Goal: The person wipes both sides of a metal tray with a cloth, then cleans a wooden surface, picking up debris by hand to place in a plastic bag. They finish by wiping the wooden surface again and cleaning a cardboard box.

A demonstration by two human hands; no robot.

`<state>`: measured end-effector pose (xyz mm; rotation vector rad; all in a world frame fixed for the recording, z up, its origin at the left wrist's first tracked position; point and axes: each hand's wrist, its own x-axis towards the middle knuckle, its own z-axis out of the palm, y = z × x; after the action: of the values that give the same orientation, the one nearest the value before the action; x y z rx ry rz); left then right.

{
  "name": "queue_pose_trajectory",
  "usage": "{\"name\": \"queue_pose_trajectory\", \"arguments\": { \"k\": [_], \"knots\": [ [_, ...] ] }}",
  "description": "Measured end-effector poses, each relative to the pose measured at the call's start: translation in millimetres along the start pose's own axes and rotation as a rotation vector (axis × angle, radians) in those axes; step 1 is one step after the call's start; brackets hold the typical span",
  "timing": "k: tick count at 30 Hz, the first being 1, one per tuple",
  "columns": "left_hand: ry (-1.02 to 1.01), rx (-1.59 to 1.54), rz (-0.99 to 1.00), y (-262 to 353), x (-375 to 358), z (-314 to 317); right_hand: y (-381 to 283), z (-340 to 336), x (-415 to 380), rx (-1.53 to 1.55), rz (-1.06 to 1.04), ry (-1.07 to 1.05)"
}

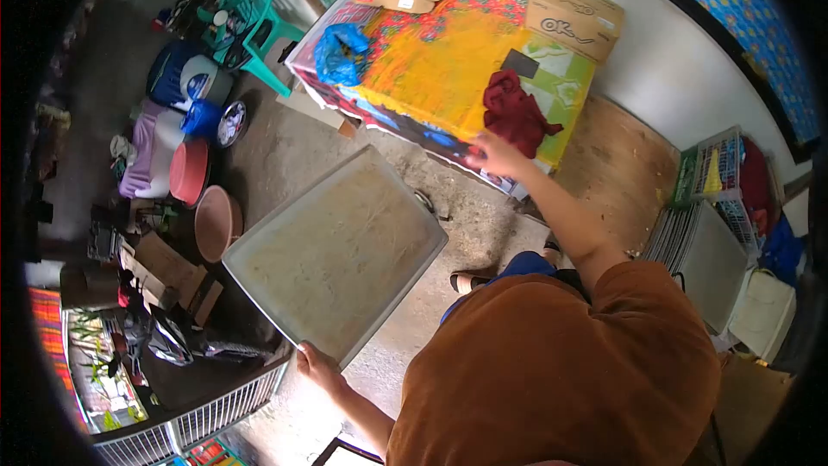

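My left hand (pixel 319 365) grips the near corner edge of a large grey rectangular tray (pixel 345 250), its fingers wrapped round the rim. Scuffed and streaked across its flat face, the tray is held tilted above the concrete floor. My right hand (pixel 500 157) reaches out over the front edge of a table (pixel 423 52) with a colourful cover, its fingers apart and nothing in them. Just beyond that hand, a crumpled dark red cloth (pixel 519 112) lies on the table, close to a dark flat square (pixel 521 63).
On the table are a blue plastic bag (pixel 341 53) and a cardboard box (pixel 573 17). A green chair (pixel 259 30) and basins (pixel 217 223) stand left. Stacked trays (pixel 703 250) lean at the right, below a crate (pixel 720 168). A white railing (pixel 207 418) runs along the lower left.
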<state>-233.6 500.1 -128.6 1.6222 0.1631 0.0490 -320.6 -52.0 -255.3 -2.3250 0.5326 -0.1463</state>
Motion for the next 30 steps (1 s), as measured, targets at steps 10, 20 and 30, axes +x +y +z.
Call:
{"name": "queue_pose_trajectory", "arguments": {
  "k": [10,20,30],
  "knots": [
    [-0.256,-0.242,-0.077,3.7,-70.1,122.3,106.6,-63.4,-119.6,0.753,0.360,0.262],
    [-0.797,0.015,-0.167,-23.0,-212.9,388.3,237.8,-194.6,-327.3,0.619,0.665,1.201],
    [-1.345,0.271,-0.316,-116.3,-384.2,539.6,270.9,-206.5,-587.7,0.179,1.286,1.477]
  ]
}}
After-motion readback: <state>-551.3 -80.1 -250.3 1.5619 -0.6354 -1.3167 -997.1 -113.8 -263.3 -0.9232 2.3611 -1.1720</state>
